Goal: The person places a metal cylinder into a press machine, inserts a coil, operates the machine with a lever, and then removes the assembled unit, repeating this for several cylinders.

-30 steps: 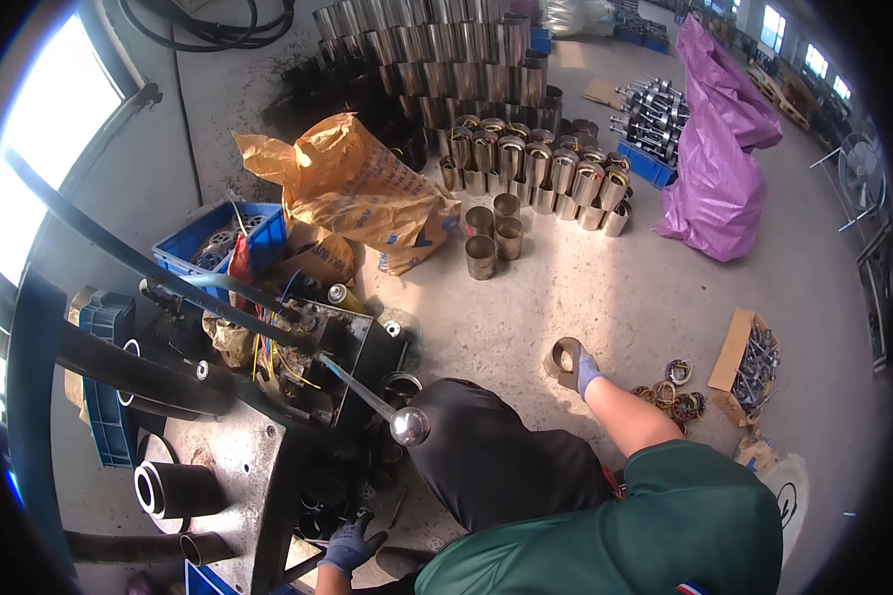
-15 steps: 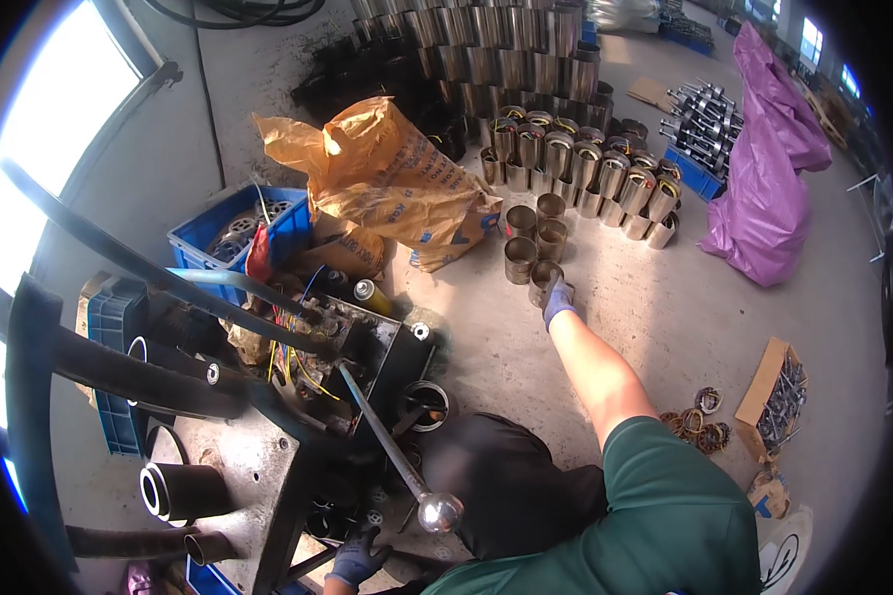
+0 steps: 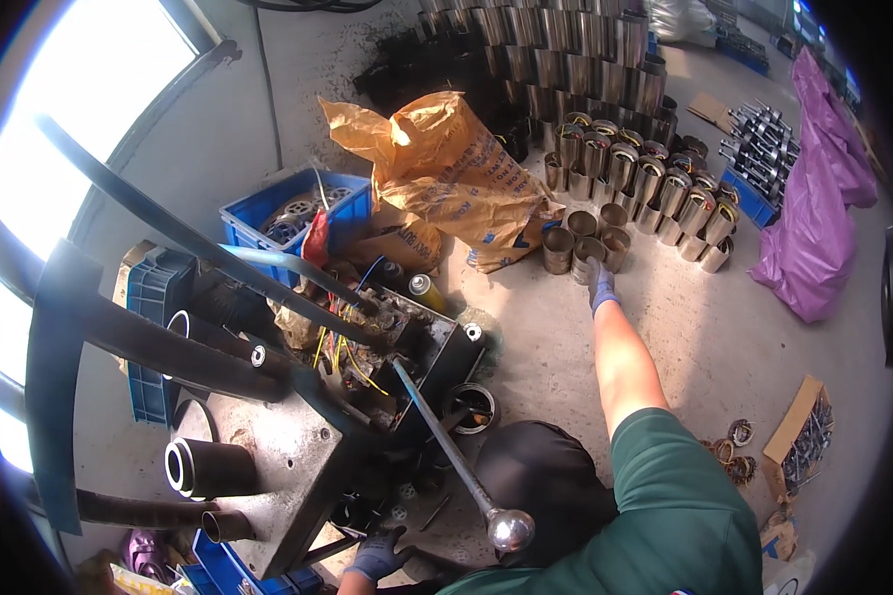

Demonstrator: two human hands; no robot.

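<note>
My right hand (image 3: 601, 285), in a grey-violet glove, is stretched far ahead over the floor. Its fingers are closed on the near rim of a short open metal cylinder (image 3: 586, 266). Several like cylinders (image 3: 558, 250) stand upright close around that one. Low beside the machine's base is my left hand (image 3: 377, 555), gloved in grey, fingers apart and nothing visible in it. Between my arms a lever with a steel ball knob (image 3: 509, 531) slants up from the bench press (image 3: 278, 436). A dark sleeve (image 3: 208, 469) lies sideways on the machine's plate.
Behind the cylinders stand rows of shiny metal housings with wires (image 3: 650, 178). An orange woven sack (image 3: 446, 188) and a blue crate (image 3: 298, 213) are left of them. A purple sheet (image 3: 814, 208) hangs right. Wire coils (image 3: 732, 451) and a carton of shafts (image 3: 809, 436) lie near right.
The view has turned, so the scene sits farther right. My right hand has pushed the held cylinder slightly forward, nearer the others. The left hand stays low by the machine.
</note>
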